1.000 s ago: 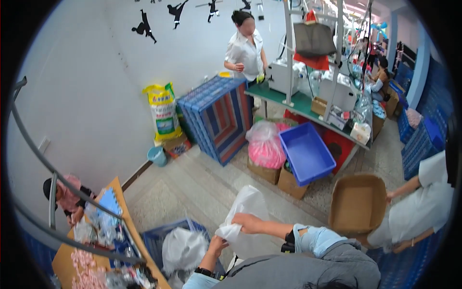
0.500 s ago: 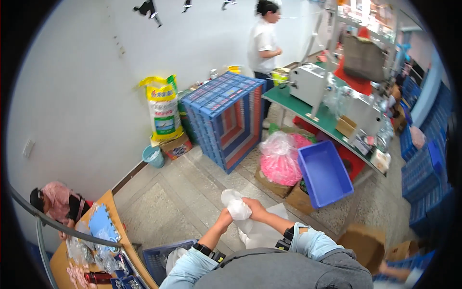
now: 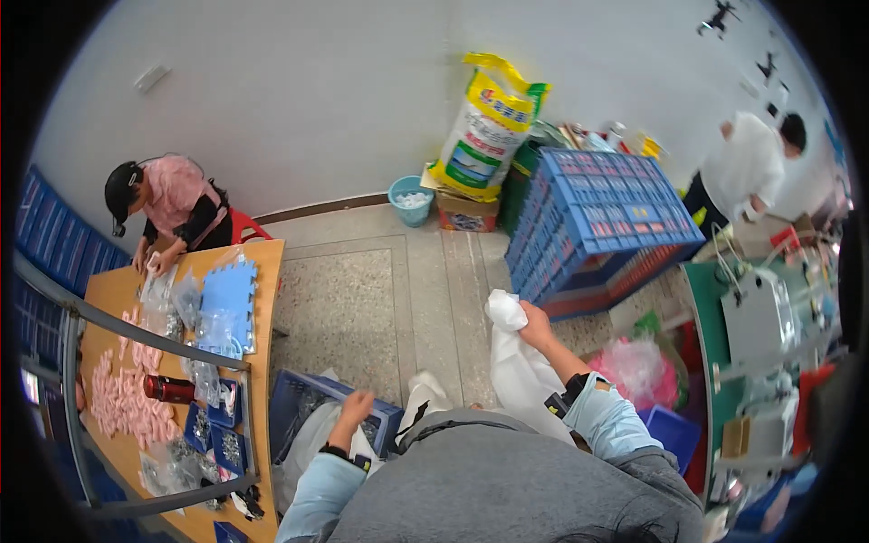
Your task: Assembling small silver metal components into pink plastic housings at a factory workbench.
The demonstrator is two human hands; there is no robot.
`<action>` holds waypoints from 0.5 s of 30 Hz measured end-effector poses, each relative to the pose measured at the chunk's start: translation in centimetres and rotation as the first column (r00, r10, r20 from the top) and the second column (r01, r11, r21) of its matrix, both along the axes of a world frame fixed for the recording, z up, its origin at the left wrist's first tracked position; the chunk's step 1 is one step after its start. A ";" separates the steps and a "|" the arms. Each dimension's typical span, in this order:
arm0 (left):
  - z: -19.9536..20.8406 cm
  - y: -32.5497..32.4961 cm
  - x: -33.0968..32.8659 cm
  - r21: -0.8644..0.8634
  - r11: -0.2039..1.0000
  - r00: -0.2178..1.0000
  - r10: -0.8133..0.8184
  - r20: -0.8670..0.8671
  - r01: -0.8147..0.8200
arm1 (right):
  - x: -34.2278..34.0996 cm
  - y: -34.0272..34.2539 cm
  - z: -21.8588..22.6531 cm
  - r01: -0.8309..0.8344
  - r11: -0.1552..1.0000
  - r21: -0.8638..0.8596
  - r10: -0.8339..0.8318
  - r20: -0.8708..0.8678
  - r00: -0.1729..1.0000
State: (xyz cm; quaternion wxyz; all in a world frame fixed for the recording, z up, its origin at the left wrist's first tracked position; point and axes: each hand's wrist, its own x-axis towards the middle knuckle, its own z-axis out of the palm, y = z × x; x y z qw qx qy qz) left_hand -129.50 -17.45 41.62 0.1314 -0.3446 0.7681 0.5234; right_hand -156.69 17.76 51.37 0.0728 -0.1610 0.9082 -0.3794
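Note:
My right hand [image 3: 536, 328] grips the bunched top of a thin white sheet [image 3: 518, 362], which looks like plastic and hangs down toward my lap. A rounded wad of it sticks out past the fingers. My left hand [image 3: 358, 409] is apart from the sheet, above the near side of a blue crate [image 3: 385, 418]; its fingers look curled but are smeared by motion, and nothing shows in them. Whitish plastic bags [image 3: 312, 443] fill part of that crate, below and beside my left wrist.
On the left, a wooden table [image 3: 262, 312] bears pink pieces [image 3: 131, 398], blue trays and clear bags behind a metal rail [image 3: 154, 337]. A person [image 3: 176, 204] works there. Ahead stand a light-blue bucket [image 3: 412, 210], a yellow-white sack [image 3: 489, 127] and stacked blue crates [image 3: 597, 226]. Another person [image 3: 747, 163] is at right.
My view has swung left, bringing the table and the seated person further in. My left hand has let go of the white sheet and moved left; the right still holds it.

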 end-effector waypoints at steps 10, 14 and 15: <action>-12.4 -7.1 6.3 0.237 0.941 0.946 0.172 0.276 -0.241 | -17.3 -12.1 0.2 -0.068 0.938 0.340 0.149 -0.217 0.965; -11.1 -11.0 -6.8 -0.031 0.999 0.985 0.026 0.168 -0.021 | -24.1 -15.6 0.3 -0.135 0.865 0.484 0.190 -0.066 0.980; -10.0 -11.9 -10.2 -0.066 0.997 0.998 0.042 0.056 -0.039 | -26.2 -15.7 -1.0 -0.136 0.870 0.474 0.209 -0.104 0.972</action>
